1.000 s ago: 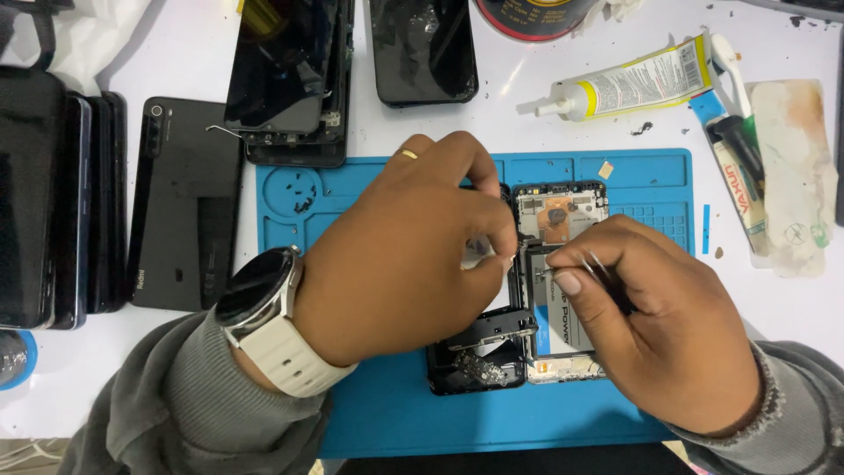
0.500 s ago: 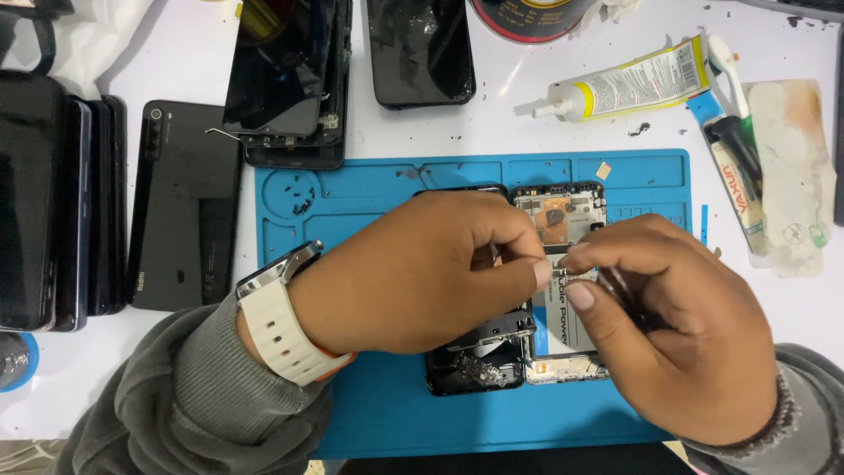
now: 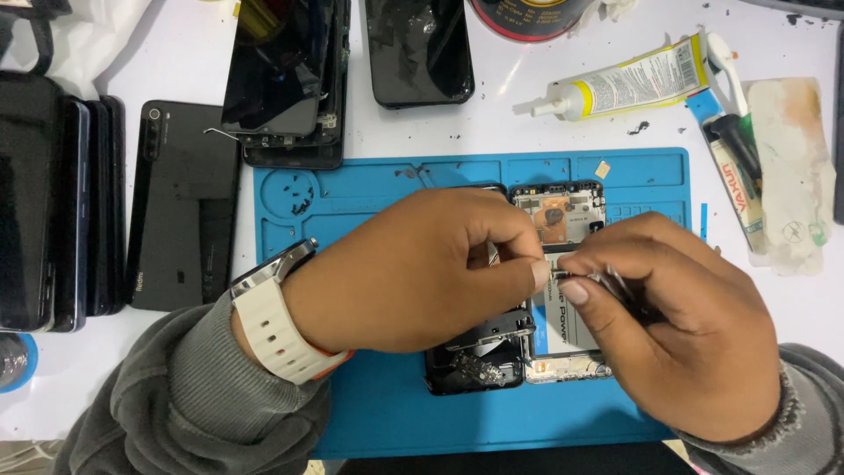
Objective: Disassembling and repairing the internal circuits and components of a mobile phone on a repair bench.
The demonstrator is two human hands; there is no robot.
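An opened phone (image 3: 563, 215) with its back off lies on a blue work mat (image 3: 378, 189), its battery and board showing. A second dark phone part (image 3: 475, 365) lies beside it at the lower left. My left hand (image 3: 413, 273), a white watch on its wrist, pinches something small over the phone's middle; the piece is hidden by the fingertips. My right hand (image 3: 677, 325) holds metal tweezers (image 3: 615, 283), tips meeting the left fingertips above the battery.
Black phones and back covers (image 3: 180, 207) lie left of the mat, more phone parts (image 3: 286, 79) behind it. A glue tube (image 3: 629, 86), a stained cloth (image 3: 791, 167) and hand tools (image 3: 734, 171) sit at the right. A round tin (image 3: 527, 18) stands at the back.
My left hand has turned and slid right so its fingertips meet the right hand's. My right hand shifted slightly up and left with the tweezers.
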